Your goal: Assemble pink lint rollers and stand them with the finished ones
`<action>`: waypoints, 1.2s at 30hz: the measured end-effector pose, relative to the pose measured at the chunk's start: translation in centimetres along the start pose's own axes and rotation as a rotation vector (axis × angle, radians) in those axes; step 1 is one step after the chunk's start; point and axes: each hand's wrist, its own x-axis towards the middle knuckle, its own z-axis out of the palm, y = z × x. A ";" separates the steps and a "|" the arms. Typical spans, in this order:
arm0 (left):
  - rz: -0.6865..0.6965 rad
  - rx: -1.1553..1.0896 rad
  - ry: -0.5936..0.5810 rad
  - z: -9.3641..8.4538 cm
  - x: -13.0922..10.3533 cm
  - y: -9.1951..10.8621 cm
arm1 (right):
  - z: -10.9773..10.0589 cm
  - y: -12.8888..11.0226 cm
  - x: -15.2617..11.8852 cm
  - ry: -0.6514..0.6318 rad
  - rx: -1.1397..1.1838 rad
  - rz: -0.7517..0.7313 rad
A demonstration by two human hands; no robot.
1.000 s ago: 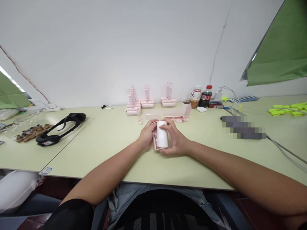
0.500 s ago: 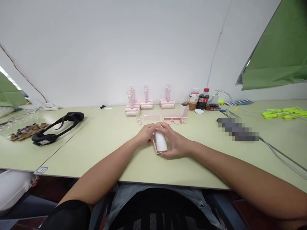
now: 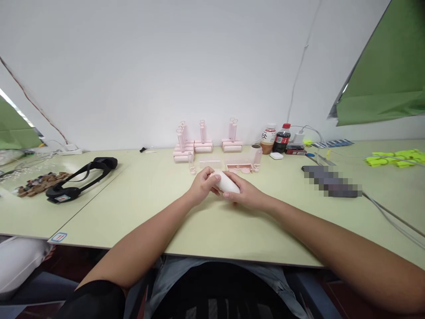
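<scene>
My left hand [image 3: 202, 185] grasps the white case [image 3: 229, 182] at its far-left end; my right hand [image 3: 248, 193] wraps its near-right end, probably so it can't roll. It's above the table [image 3: 199, 235], well apart from the front edge; the pink box [image 3: 239, 166] beyond limits forward travel.

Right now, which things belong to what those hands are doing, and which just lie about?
Apparently in the work:
- rounded white case, in left hand and right hand
- pale pink boxes and pink tubes

Apparently just lying about:
- black strapped headgear
- red-capped bottle
- bright yellow bundles
</scene>
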 end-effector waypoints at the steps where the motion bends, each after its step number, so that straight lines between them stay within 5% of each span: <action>1: 0.021 0.012 -0.022 0.2 -0.1 -0.1 | -0.2 0.1 0.1 -0.013 0.008 0.020; 7: 0.042 0.184 -0.166 -0.7 -0.2 0.0 | -2.0 0.1 -0.1 -0.030 -0.187 -0.022; 10: -0.056 0.307 -0.264 -1.8 -0.1 0.2 | -2.6 0.1 -0.1 -0.070 -0.247 -0.044; 14: -0.201 0.203 -0.344 -2.2 0.2 -0.2 | -3.0 0.2 0.0 -0.108 -0.274 -0.052; 22: -0.251 0.156 -0.375 -2.2 0.6 -0.3 | -3.2 -0.2 0.2 -0.127 -0.307 -0.097; 36: -0.124 0.294 -0.256 -2.1 0.2 0.1 | -3.3 0.2 0.3 -0.104 -0.374 -0.093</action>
